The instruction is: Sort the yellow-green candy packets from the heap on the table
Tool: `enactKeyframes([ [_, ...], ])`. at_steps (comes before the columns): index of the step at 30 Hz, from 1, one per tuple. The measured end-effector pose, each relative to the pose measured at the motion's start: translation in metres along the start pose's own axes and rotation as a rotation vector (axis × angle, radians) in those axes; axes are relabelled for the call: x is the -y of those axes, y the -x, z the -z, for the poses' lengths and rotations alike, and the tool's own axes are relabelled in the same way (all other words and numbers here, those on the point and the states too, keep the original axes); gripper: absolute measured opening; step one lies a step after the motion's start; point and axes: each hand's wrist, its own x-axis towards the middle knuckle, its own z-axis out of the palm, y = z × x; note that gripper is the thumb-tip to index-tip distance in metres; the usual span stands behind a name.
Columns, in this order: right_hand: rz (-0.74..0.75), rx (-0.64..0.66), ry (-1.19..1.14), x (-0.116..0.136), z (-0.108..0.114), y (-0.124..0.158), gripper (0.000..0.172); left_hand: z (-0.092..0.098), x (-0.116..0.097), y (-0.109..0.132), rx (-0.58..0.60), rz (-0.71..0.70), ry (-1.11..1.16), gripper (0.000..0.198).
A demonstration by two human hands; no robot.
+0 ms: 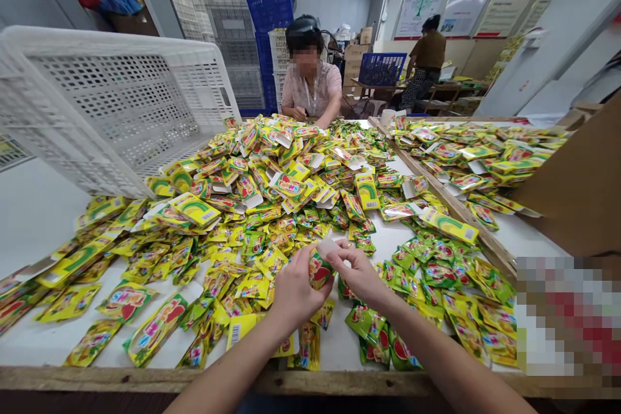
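Note:
My left hand (297,288) is closed round a small candy box (319,269) printed with red fruit on green and yellow. A white flap (328,246) stands up at the box's top end. Fingers of my right hand (358,273) pinch together at this flap, and whether they also hold a sachet is hidden. Below my left wrist lies a yellow box (242,330). Green candy sachets (369,325) are scattered under my right forearm, and yellow sachets (250,288) lie left of my hands.
Beyond my hands rises a heap of yellow boxes (291,184), many with flaps up. A white crate (121,100) lies tipped at the left. A wooden strip (446,197) divides the table at right, beside brown cardboard (577,187). A person (313,84) sits opposite; another stands behind.

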Motion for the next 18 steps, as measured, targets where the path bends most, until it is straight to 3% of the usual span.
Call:
enactKeyframes([
  [3, 0.003, 0.082, 0.035, 0.003, -0.003, 0.002, 0.035, 0.002, 0.003, -0.002, 0.0, 0.002, -0.051, 0.052],
  [6, -0.087, 0.039, -0.052, 0.004, -0.006, 0.002, 0.027, 0.006, 0.006, -0.005, 0.022, -0.077, -0.004, 0.055],
  [8, -0.14, -0.028, -0.184, 0.004, -0.006, 0.001, 0.027, 0.012, 0.008, -0.009, 0.022, -0.112, 0.113, 0.057],
  [12, -0.144, -0.119, -0.316, 0.007, 0.002, -0.001, 0.027, 0.024, 0.01, -0.016, 0.065, 0.003, 0.441, 0.055],
  [15, -0.121, -0.061, -0.315, 0.01, 0.006, 0.0, 0.027, 0.027, 0.009, -0.016, 0.131, 0.013, 0.547, 0.043],
  [18, -0.107, 0.098, -0.237, 0.013, 0.006, 0.001, 0.03, 0.028, 0.008, -0.014, 0.116, 0.01, 0.542, 0.036],
])
